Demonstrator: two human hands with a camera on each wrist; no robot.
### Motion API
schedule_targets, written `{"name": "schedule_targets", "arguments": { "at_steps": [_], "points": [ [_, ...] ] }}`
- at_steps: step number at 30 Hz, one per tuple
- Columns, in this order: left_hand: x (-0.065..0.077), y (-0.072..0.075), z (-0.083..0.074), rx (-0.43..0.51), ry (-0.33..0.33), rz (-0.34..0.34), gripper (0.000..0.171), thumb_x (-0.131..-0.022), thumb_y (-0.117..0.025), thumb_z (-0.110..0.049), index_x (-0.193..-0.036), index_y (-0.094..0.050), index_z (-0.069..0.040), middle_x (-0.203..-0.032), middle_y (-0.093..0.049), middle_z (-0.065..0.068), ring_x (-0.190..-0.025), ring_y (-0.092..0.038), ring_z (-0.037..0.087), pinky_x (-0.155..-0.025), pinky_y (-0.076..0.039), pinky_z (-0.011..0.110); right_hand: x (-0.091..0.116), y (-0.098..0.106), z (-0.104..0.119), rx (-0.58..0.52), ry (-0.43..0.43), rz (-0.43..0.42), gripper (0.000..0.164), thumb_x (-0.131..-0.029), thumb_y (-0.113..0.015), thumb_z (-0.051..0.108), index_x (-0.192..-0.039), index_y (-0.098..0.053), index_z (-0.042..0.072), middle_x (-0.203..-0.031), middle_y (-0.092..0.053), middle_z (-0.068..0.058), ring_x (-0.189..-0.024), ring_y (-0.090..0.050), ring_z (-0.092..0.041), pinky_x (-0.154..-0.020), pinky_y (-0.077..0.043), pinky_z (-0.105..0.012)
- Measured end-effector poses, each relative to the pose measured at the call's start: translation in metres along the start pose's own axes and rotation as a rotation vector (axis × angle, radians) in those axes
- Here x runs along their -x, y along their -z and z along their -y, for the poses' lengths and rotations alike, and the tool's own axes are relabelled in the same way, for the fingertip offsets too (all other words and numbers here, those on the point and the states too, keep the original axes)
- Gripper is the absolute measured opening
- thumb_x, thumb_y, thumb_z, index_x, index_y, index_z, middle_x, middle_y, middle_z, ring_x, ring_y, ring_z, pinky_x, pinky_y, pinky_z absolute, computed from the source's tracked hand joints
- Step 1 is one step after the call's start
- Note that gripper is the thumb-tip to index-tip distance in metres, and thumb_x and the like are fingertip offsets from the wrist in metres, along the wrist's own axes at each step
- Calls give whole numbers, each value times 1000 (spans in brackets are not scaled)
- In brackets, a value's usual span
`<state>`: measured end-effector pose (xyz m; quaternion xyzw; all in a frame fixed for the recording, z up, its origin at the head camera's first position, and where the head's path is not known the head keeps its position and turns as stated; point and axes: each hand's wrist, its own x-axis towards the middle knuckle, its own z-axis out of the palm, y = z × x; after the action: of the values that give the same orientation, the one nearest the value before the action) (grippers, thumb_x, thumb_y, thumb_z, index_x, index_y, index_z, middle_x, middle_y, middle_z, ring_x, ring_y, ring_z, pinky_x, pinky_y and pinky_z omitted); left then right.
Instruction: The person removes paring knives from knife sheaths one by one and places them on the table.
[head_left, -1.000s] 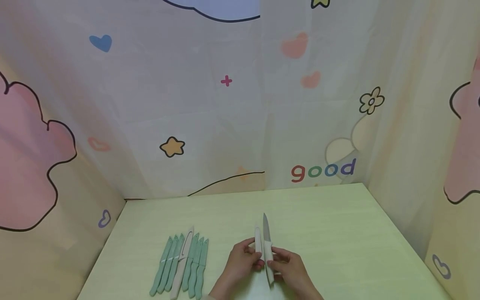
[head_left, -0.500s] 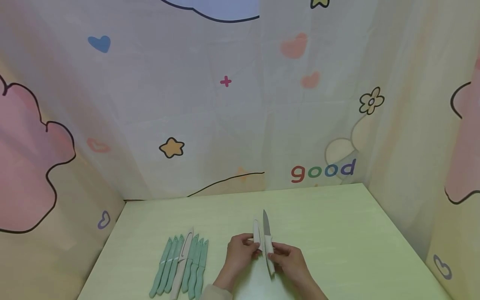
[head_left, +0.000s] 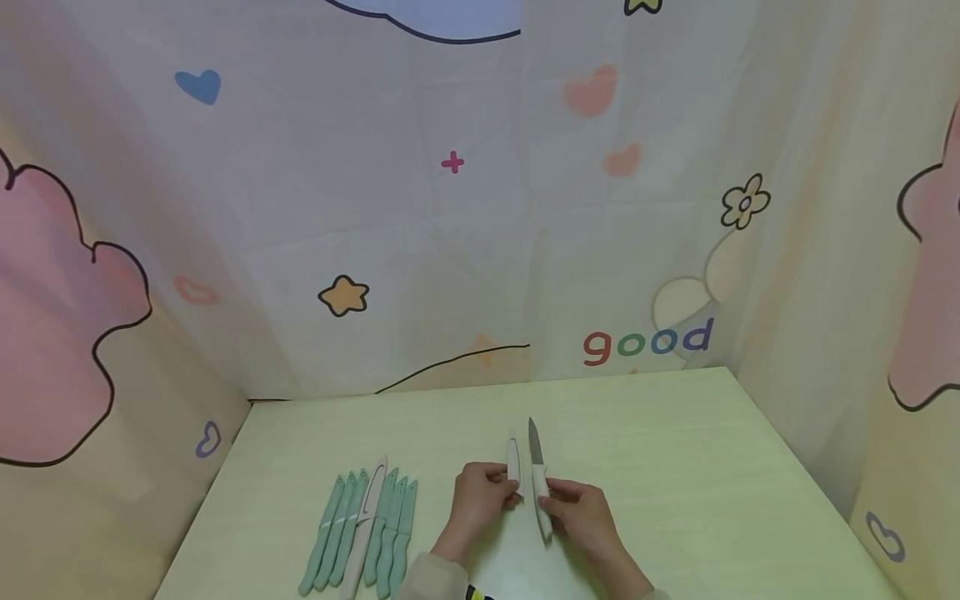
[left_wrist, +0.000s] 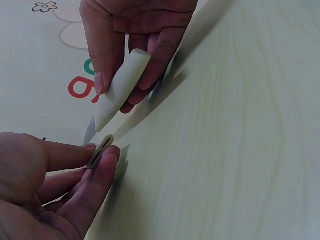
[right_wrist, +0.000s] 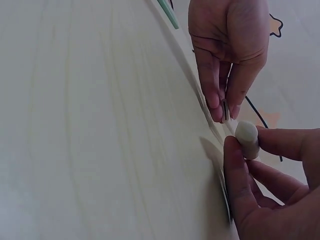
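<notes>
My left hand (head_left: 480, 498) pinches a white knife sheath (head_left: 513, 462) between thumb and fingers. The sheath's slotted end (left_wrist: 101, 151) faces the camera in the left wrist view. Beside it, my right hand (head_left: 585, 512) grips a white-handled knife (head_left: 542, 500) by its handle, the bare grey blade pointing away from me. The handle's rounded end (right_wrist: 246, 132) shows between thumb and fingers in the right wrist view. Knife and sheath stand roughly parallel above the table, with a narrow gap between them in the head view.
To the left, several green sheathed knives (head_left: 330, 533) lie in a row on the pale table (head_left: 675, 467). A longer white sheathed knife (head_left: 363, 529) lies among them. A printed curtain (head_left: 420, 250) encloses the table's back and sides.
Both hands have moved slightly away from me with the knife and sheath. The gap between the two things has widened a little. The row of knives has stayed put.
</notes>
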<state>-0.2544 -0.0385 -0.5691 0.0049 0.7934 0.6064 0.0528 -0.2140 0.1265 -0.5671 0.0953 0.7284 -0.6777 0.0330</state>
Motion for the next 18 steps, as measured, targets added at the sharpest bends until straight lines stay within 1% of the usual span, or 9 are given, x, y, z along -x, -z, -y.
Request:
{"name": "schedule_targets", "arguments": {
  "at_steps": [6,12,18],
  "points": [
    [-4,-1,0,-34,-1,-1,26,-82,-71,1,-107,-68,8,-71,-72,7,-57,-66,17,-54,-58,22,-5,-1,1,23,0,-16,34,-83,-72,2,-115,-64,-8,-108,-68,-23,-90,-65,-22,-73,-61,-36],
    [-9,-3,-3,-62,5,-8,25,-82,-72,-1,-106,-70,6,-69,-71,5,-57,-65,16,-53,-58,23,-10,0,5,112,33,-33,33,-84,-72,5,-114,-65,-8,-104,-70,-21,-89,-64,-21,-72,-61,-33],
    [-13,-7,-4,-54,15,3,26,-83,-71,0,-108,-69,8,-69,-71,6,-58,-66,17,-53,-59,25,-17,-2,7,189,48,-67,30,-84,-72,5,-111,-68,-6,-100,-71,-17,-86,-64,-18,-71,-61,-32]
  ]
}}
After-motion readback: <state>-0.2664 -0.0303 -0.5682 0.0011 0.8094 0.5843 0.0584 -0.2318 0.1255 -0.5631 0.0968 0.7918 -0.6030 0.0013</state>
